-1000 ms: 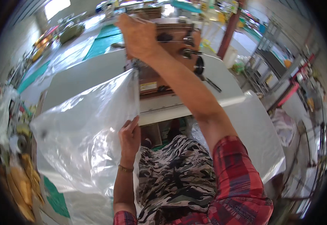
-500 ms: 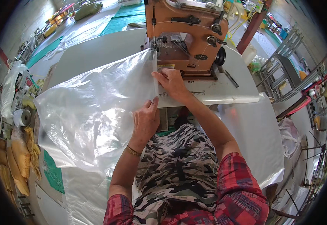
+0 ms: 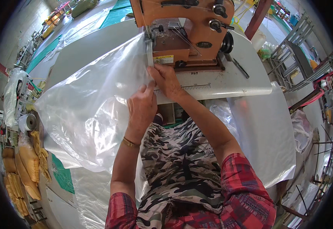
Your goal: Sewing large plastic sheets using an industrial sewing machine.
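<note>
A translucent white plastic sheet spreads over the table's left side, creased and shiny. Its right edge runs up to the presser foot of an orange sewing machine. My right hand pinches that edge just below the foot, thumb on the left. Right beneath it, my left hand is closed on the same edge, its fingertips slightly blurred and close to the right thumb. The part of the edge inside both grips is hidden.
A slim dark tool lies right of the machine on the pale table. A roll and yellow bundles sit at the left. Metal racks stand at the right, near a red post.
The view has shifted, with the machine now higher and slightly left in it. My left hand has moved up the sheet's edge, closer to my right hand. Both still grip the sheet.
</note>
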`<state>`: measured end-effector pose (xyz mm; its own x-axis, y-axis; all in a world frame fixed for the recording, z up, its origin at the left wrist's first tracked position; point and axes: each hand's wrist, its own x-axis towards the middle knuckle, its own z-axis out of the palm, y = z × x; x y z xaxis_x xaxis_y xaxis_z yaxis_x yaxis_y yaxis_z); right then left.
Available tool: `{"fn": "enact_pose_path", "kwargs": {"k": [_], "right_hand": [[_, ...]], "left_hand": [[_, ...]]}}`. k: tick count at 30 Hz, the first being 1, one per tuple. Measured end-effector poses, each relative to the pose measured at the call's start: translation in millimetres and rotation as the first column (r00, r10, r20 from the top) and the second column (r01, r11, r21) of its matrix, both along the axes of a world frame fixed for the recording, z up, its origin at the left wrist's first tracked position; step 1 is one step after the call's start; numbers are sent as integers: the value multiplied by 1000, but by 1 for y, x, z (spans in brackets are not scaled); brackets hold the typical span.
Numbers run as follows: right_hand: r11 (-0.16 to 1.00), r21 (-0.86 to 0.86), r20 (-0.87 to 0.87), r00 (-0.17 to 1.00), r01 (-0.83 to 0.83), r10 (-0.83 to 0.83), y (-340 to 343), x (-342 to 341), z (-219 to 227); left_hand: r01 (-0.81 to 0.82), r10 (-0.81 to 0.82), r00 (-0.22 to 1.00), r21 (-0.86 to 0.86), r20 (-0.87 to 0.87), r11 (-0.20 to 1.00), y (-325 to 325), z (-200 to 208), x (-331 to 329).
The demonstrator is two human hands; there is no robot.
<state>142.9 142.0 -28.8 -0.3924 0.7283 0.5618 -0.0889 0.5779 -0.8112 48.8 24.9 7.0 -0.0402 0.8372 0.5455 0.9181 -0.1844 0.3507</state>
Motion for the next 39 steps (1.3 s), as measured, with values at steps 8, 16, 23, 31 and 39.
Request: {"fn": "enact_pose_path", "kwargs": {"k": [8, 16, 23, 31, 39], "right_hand": [[949, -298, -180, 982, -102, 49, 3, -1, 6], [972, -233, -148, 989, -14, -22, -10, 6, 5], [944, -329, -71, 997, -25, 2, -112, 47, -31], [838, -539, 118, 977, -87, 177, -225, 35, -77], [614, -760, -204, 975, -213, 87, -248, 26, -78]], "left_hand": [[-14, 16, 1000, 130, -16, 991, 61, 20, -5], [-4, -20, 978, 116, 207, 993, 18, 12, -8], [-48, 131, 813, -159, 567, 986, -142, -37, 22], [-138, 155, 864, -72, 479, 988, -196, -60, 27], [-91, 126, 492, -93, 861, 992, -198, -54, 11]]}}
